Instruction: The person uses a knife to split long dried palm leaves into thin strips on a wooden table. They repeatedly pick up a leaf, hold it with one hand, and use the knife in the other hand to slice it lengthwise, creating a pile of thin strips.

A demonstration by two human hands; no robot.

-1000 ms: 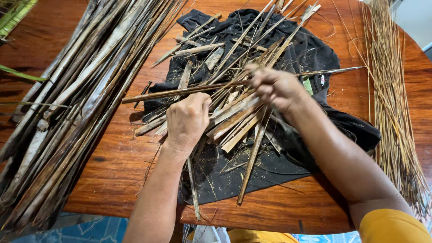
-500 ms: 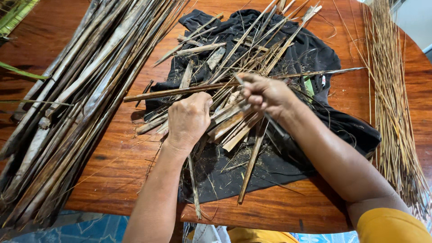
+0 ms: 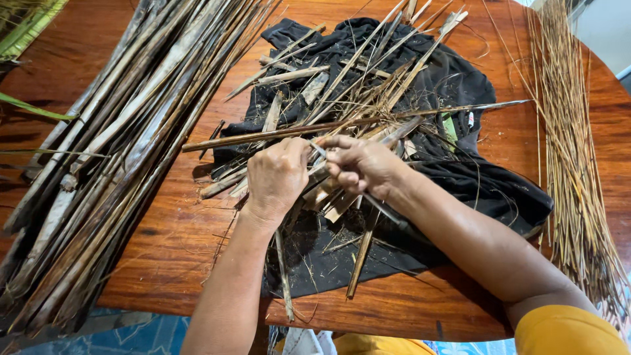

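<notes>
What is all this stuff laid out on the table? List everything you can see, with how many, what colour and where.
long stalk: one, brown, held level across the cloth by both hands
split strips: many, tan and brown, heaped on the cloth
cloth: one, black, crumpled at the table's middle
flat dry leaf stalks: a large bundle, grey-brown, along the left side
thin ribs: a large bundle, straw-coloured, along the right edge
green leaves: a few, far left corner
table: one, reddish-brown wood, round-edged
floor: blue patterned, below the table's near edge
left hand: gripping the stalk
right hand: pinching at the stalk, yellow sleeve at the arm
</notes>
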